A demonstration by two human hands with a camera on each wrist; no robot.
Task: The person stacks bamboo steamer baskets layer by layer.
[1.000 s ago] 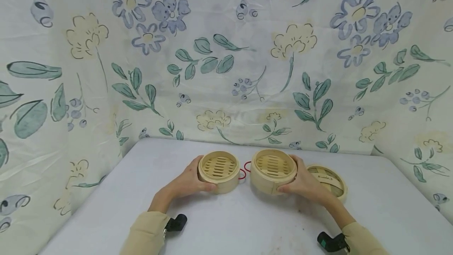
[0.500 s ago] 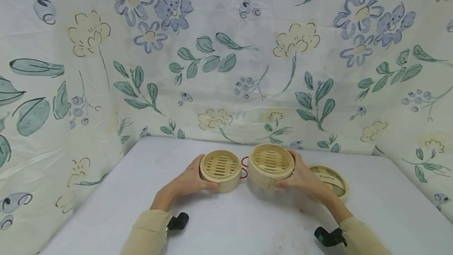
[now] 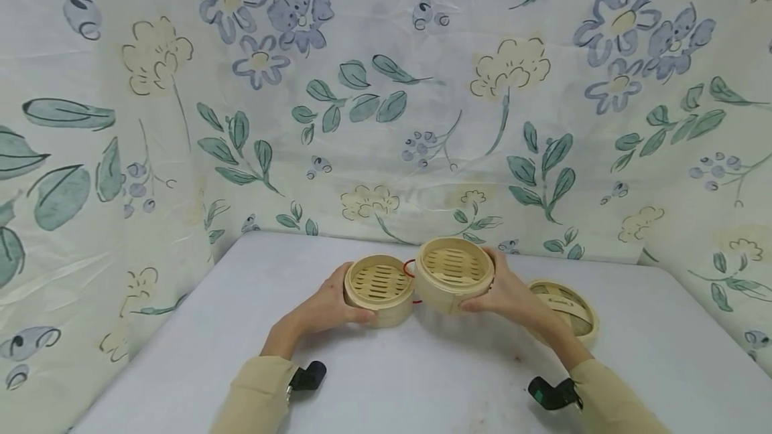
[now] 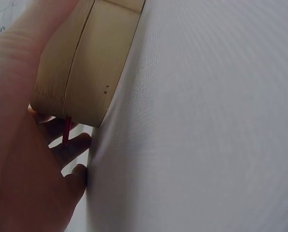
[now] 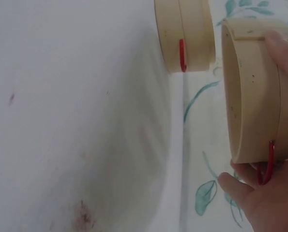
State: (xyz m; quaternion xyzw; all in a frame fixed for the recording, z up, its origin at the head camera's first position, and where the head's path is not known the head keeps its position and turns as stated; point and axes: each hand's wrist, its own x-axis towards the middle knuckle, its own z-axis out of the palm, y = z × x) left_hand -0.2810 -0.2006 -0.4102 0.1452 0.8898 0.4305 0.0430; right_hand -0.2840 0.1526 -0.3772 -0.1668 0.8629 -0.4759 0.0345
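Two round bamboo steamer baskets with slatted bases and red side loops are in the head view. My left hand [image 3: 330,301] grips the left steamer basket [image 3: 393,314], which rests on the table. In the left wrist view its side wall [image 4: 96,63] meets the white surface, and a red loop hangs by the fingers. My right hand [image 3: 503,297] holds the right steamer basket [image 3: 449,293] above the table, slightly tilted, close beside and higher than the left one. The right wrist view shows this raised basket's [image 5: 260,96] open underside edge, apart from the table.
A bamboo steamer lid [image 3: 563,310] with a woven top and a cross band lies on the table right of my right forearm. The white table [image 3: 398,380] has a few reddish specks. A floral cloth [image 3: 386,119] hangs behind.
My right hand has lifted its steamer basket higher and moved it left towards the other basket. The left hand and its basket stay about where they were; the view has shifted slightly.
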